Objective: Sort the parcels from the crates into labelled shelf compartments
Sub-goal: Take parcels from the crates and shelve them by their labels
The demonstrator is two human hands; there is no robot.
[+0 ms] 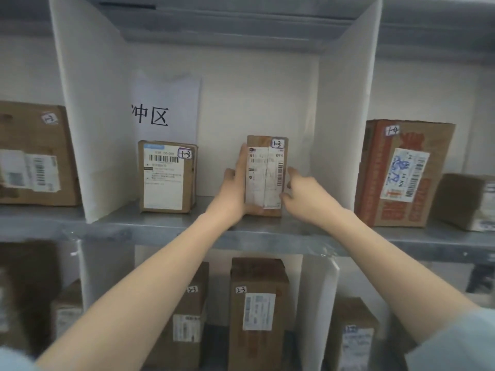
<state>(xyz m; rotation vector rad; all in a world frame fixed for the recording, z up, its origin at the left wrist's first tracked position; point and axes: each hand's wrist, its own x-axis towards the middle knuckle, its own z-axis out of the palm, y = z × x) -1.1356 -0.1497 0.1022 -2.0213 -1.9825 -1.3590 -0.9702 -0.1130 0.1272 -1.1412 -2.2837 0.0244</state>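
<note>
A small upright brown parcel [265, 178] tagged 1-3 stands on the upper metal shelf [166, 223], in the middle compartment between two white dividers. My left hand [235, 186] lies flat against its left side, fingers straight and pointing up. My right hand [305, 191] is at its right edge, fingertips touching the parcel's lower right side, fingers loosely extended. A second parcel [167, 176] tagged 1-3 stands to the left in the same compartment, apart from the first.
A paper sign [166, 111] hangs on the compartment's back wall. A red-printed box [401, 172] tagged 1-4 fills the right compartment; a brown box [34, 153] sits in the left one. On the lower shelf stand parcels [257, 311] tagged 2-3.
</note>
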